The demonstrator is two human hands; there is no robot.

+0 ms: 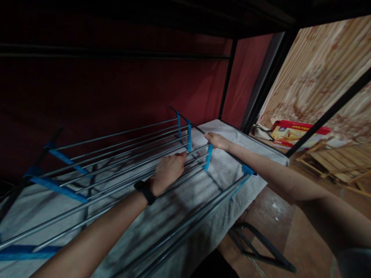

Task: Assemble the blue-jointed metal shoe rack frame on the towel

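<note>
A rack of grey metal tubes with blue plastic brackets [189,139] lies across a light cloth-covered bed [226,185]. My left hand [170,168], with a black band on the wrist, is closed at the rack's tubes, near their right end. Its fingertips are partly hidden. Further right, my right hand [218,141] grips the rack's dark side bar, just above a blue bracket [209,156]. Closer to me, two thicker grey tubes [199,220] run to another blue bracket [247,170].
Dark metal posts and rails [255,96] frame the bed, with a dark red curtain [130,88] behind. Beyond the right side stand a red and yellow box [295,133] and wooden slats [336,164]. A dark metal frame [261,247] lies low by the bed's near edge.
</note>
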